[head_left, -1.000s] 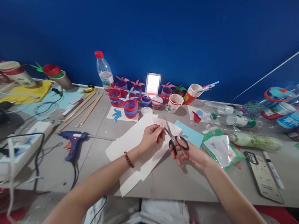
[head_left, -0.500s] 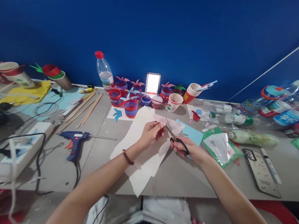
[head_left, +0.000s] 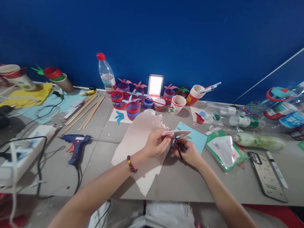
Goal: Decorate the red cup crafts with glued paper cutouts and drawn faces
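Observation:
My left hand (head_left: 157,143) pinches a small piece of pale pink paper (head_left: 181,133) above the table. My right hand (head_left: 187,151) grips black-handled scissors (head_left: 177,148), whose blades meet the edge of that paper; the fingers partly hide them. Beneath my left hand lies a large white sheet of paper (head_left: 138,136) with a ragged top edge. A light blue sheet of paper (head_left: 197,135) is on the table just behind my right hand.
A blue glue gun (head_left: 77,145) and wooden sticks (head_left: 87,112) lie to the left, beside a white power strip (head_left: 31,148). Decorated cups (head_left: 132,110) stand behind the paper. On the right are plastic bottles (head_left: 243,121), a green packet (head_left: 227,150) and a phone (head_left: 267,176).
The pink paper has been turned and now stands edge-on between my hands. The scissors have swung to a steeper angle, and both hands have shifted slightly.

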`<state>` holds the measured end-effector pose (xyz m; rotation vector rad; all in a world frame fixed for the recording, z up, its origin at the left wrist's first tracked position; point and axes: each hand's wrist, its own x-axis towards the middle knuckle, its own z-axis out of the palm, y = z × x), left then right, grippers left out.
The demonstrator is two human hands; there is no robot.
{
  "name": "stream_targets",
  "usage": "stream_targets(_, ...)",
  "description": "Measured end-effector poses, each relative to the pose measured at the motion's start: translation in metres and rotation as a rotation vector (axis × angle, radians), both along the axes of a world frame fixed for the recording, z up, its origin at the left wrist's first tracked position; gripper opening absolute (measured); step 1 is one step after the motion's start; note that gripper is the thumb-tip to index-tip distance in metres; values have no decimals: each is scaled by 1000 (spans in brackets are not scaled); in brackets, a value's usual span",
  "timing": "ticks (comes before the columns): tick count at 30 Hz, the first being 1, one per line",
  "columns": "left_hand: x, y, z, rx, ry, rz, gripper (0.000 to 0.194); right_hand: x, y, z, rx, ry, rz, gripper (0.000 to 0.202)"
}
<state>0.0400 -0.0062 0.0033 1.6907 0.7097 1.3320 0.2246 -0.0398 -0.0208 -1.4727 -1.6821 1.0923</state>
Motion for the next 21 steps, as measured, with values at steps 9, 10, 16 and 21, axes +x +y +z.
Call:
stream_targets(9, -1, -5, -1, 426, 130, 72, 20, 3, 1, -18, 117, 48, -4, 26)
stream_targets(10, 0, -5, 0, 430, 130, 77, 20, 2, 1, -16, 120, 51, -9, 25)
stream_targets(16, 1, -11, 5, 318, 147, 23, 21, -5, 0, 1, 70, 93, -41, 30)
stream_targets(21, 1, -8, 13, -61, 61, -71, 30, -8, -4, 14, -92, 211, 22, 44)
